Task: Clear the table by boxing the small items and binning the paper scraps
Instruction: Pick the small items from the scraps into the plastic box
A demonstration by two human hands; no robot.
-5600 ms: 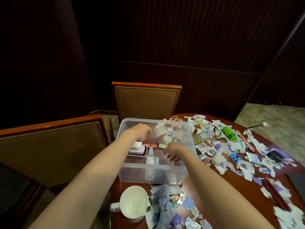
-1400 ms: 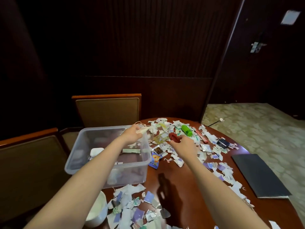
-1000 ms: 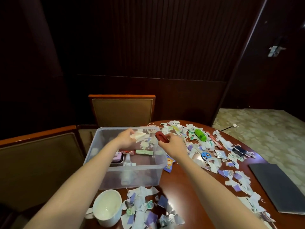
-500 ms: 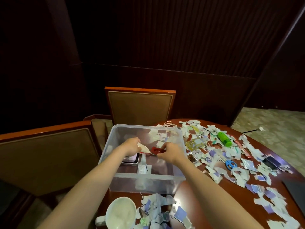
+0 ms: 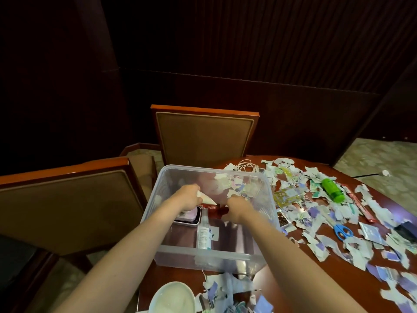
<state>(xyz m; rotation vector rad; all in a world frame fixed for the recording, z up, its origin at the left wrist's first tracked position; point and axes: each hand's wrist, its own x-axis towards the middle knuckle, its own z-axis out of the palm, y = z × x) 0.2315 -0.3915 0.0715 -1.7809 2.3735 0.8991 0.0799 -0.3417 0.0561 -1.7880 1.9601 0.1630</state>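
Table was a proper mess tbh, with scraps all over the right side of the frame. Clear box sat mid-frame on the table's left end, and both hands were down inside it.

Left hand pinched a white piece, its pointy end sticking out to the right. Right hand had its fingers curled down on a red item. It looked like a grip to me, though the back of the hand hid the fingertips.

A bottle lay on the box floor just below the two hands in frame, and a pink device sat partly under the left hand. Out among the scraps at right were a green tube and scissors, not boxed yet.

My take on doing this bit well:
- Go low before letting go, so the red item gets set down rather than dropped on the bottle or device.
- Bare floor showed to the right of the bottle, so I'd have aimed there.
- Release one hand at a time.

I couldn't tell whether the white piece was a packet or just paper. If paper, it belonged in the bin, not here, and no bin was in view.
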